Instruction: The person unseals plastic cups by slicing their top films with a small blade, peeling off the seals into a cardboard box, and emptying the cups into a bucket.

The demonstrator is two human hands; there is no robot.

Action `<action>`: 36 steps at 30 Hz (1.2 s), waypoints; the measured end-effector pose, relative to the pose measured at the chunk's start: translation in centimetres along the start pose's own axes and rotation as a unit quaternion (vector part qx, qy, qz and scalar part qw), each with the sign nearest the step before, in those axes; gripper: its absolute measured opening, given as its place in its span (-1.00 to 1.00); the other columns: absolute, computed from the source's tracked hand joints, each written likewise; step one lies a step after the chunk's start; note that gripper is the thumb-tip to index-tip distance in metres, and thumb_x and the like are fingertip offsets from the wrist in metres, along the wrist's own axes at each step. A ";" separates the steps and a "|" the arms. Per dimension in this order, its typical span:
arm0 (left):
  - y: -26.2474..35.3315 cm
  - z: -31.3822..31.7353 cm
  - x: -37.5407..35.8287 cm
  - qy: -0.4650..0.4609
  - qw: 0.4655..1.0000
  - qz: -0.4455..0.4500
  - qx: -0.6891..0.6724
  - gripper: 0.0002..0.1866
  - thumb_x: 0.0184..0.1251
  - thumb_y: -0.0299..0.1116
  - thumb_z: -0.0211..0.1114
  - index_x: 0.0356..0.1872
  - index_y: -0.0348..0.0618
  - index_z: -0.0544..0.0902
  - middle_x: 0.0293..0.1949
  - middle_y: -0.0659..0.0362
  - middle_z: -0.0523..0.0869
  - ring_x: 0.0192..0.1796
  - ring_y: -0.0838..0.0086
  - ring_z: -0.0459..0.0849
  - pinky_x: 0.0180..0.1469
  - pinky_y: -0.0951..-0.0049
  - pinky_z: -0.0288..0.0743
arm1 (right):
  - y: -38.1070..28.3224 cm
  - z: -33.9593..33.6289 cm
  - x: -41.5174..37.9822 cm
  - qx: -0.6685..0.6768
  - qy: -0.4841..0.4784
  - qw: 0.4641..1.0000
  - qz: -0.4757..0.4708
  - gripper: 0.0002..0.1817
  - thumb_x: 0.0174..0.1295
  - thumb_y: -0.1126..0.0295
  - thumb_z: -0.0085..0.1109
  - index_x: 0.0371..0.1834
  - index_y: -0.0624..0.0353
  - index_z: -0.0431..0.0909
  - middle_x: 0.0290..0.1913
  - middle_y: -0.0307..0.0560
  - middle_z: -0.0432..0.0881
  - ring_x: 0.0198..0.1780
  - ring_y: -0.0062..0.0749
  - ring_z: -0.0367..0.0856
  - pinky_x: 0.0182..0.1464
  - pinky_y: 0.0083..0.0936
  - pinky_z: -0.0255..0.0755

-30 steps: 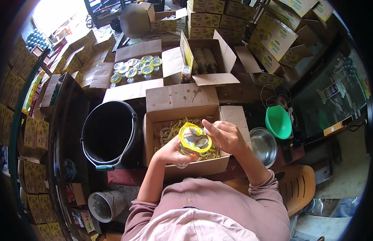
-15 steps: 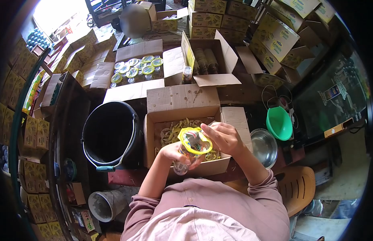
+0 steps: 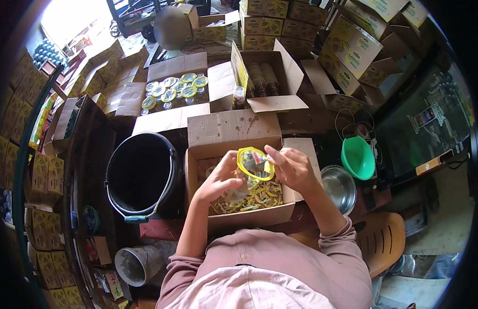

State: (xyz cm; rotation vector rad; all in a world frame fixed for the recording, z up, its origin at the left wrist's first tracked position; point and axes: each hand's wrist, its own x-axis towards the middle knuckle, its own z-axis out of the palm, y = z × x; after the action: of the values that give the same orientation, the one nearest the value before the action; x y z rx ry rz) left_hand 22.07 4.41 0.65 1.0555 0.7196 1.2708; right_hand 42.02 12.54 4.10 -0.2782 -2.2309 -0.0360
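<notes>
Operator: Hands first. What does each one hold?

Inspector: Left hand (image 3: 218, 180) is closed around the body of a clear bottle (image 3: 244, 183), gripping it from the left side. Right hand (image 3: 293, 167) is closed with its fingertips pinching a yellow-rimmed label sleeve (image 3: 254, 162) at the bottle's upper end.

Operator: Location of the bottle?

Inspector: Held tilted above the open cardboard box (image 3: 239, 216) directly in front of the person. Bottle and sleeve are between the two hands, over the box interior, not resting on it.

Operator: Box contents?

Inspector: Loose yellow sleeves (image 3: 254, 198) piled on the box floor.

Operator: Surroundings?

Inspector: Black bucket (image 3: 138, 172) just beside the box on the left. Steel bowl (image 3: 338, 188) near the box on the right, with a green funnel (image 3: 357, 157) behind it. Further back, an open carton of yellow-capped bottles (image 3: 174, 90), and another open carton (image 3: 265, 77) holding bottles laid down. One upright bottle (image 3: 239, 97) stands between the cartons.
</notes>
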 end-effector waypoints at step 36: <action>0.9 1.8 -0.3 -0.073 0.992 -0.017 0.102 -0.51 -0.12 -0.57 0.29 -0.04 -0.19 0.44 -0.27 0.28 0.56 -0.26 0.65 0.50 -0.16 0.61 0.42 | -0.3 0.4 0.3 0.048 -0.005 0.998 -0.037 -0.40 -0.09 0.55 0.21 0.14 0.40 0.36 -0.54 -0.16 0.51 -0.48 -0.44 0.53 -0.32 -0.50 0.51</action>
State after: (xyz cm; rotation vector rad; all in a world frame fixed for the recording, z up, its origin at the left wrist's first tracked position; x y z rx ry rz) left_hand 23.30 3.69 2.11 1.2826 0.7640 1.0942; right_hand 41.43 12.36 4.11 -0.1447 -2.2443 0.0321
